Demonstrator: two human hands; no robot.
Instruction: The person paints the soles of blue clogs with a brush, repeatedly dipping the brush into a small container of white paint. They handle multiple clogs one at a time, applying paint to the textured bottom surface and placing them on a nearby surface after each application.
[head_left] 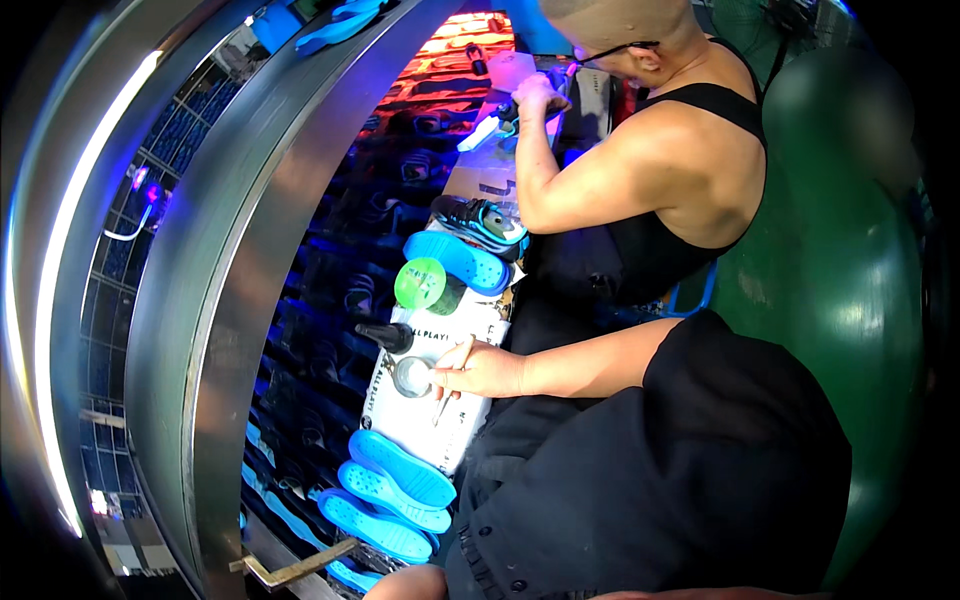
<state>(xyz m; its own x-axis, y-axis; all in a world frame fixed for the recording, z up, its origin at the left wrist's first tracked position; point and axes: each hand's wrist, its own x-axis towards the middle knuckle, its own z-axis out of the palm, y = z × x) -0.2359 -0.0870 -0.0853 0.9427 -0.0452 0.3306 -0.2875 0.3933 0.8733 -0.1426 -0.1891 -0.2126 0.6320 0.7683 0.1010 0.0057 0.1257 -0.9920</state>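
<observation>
My right hand point(485, 372) reaches in from the right and is closed in a pinch around a thin stick-like tool, perhaps a brush point(465, 352). Its fingertips touch or nearly touch the rim of a small round cup point(411, 377) with whitish contents. The cup rests on a white printed sheet or box top point(420, 428). Just beyond it lies a black cone-shaped bottle or nozzle point(390, 338), and past that a green-lidded round tub point(421, 285). A patch of bare skin shows at the lower edge, but I cannot make out my left hand.
Several blue shoe soles point(385, 485) lie at the near end. Another blue sole point(455, 262) and a dark sneaker point(480, 222) lie beyond the tub. A metal-edged machine point(260, 190) runs along the left. A co-worker point(660, 170) sits beyond, handling a shoe part. A metal bracket point(300, 568) juts out nearby.
</observation>
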